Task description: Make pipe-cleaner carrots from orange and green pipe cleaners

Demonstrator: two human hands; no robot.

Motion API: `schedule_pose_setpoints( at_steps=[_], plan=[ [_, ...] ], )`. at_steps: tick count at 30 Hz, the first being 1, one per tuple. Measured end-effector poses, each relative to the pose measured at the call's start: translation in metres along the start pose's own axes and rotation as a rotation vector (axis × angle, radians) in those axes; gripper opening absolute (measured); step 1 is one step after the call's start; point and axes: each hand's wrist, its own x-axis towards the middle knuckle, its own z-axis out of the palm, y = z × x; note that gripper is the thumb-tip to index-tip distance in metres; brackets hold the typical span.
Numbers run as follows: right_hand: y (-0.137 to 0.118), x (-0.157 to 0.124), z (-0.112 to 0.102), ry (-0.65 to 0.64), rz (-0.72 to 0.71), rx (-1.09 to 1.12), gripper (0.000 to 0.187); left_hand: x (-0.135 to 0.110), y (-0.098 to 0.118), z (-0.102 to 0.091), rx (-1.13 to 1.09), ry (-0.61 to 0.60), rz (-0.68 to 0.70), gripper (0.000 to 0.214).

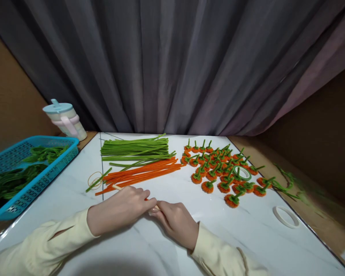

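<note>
A thin pale wooden stick [116, 187] runs under my left hand [122, 207], its far tip sticking out at the left. My left fingers are closed round it. My right hand [176, 221] pinches the stick's other end, and the two hands meet at the fingertips. A bit of orange shows between them, most of it hidden by the fingers. Just beyond lie loose orange pipe cleaners [140, 172], with a bundle of green pipe cleaners [133, 147] behind. To the right stand many small orange pumpkins [207, 186] with green stems.
A blue basket [71, 143] of green fuzzy pieces sits at the left, a lidded cup [66, 120] behind it. One tape roll [242, 173] lies among the pumpkins; a white ring [286, 217] is near the right edge. Rubber bands [94, 180] lie left; a curtain [161, 65] hangs behind.
</note>
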Motion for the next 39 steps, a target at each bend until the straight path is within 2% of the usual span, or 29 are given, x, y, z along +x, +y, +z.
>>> schedule_pose_setpoints(
  at_steps=[12, 27, 39],
  plan=[
    [0.000, -0.001, 0.000, 0.006, -0.054, -0.020, 0.038, 0.001, -0.004, -0.007, -0.061, -0.076, 0.025, 0.010],
    [-0.001, -0.002, 0.002, 0.033, -0.101, -0.073, 0.036, 0.000, -0.009, -0.006, -0.105, -0.086, 0.044, 0.014],
    [-0.003, -0.002, 0.002, 0.054, -0.116, -0.093, 0.044, -0.003, -0.014, -0.014, -0.239, -0.178, -0.074, 0.013]
  ],
)
